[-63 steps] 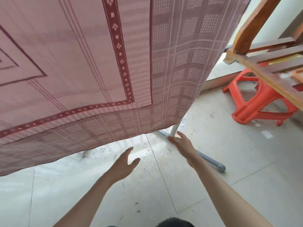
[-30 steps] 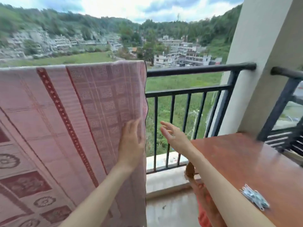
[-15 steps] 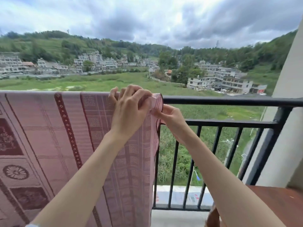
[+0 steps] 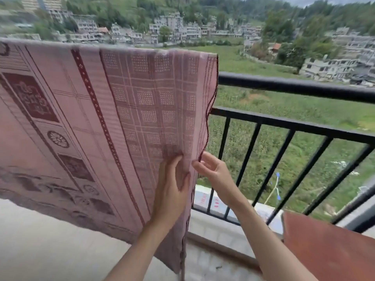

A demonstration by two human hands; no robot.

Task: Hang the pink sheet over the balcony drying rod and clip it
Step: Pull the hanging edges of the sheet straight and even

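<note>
The pink sheet (image 4: 113,110) is draped over the rod, hands lowered from its top edge since: flat left hand (image 4: 172,191) pressed on it, hem pinched by right hand (image 4: 213,171); clipping not yet done.

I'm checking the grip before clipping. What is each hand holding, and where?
The right hand pinches the pink sheet at its right side edge, partway down. The left hand rests flat on the sheet beside that edge.
</note>
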